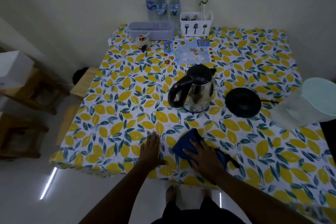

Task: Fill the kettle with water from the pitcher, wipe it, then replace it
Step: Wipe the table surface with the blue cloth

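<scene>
Open tablecloth (127, 114) btwn hands & kettle (195, 91); base (242, 102) just right, pitcher (307, 103) beyond.

No wording is legible; the bottle labels (161, 10) and printed sheet (189, 52) are too blurred

left hand (151, 148): bare, no ring, no watch seen
right hand (201, 156): bare, no glove, nothing on fingers or wrist
forearms: both bare up to the frame's lower edge, no sleeve in view
lower garment (196, 212): dark, near black, loose fabric, below the table (109, 96) edge
foot (171, 192): bare, just under the table's near edge; dim light, toes blurred
</scene>
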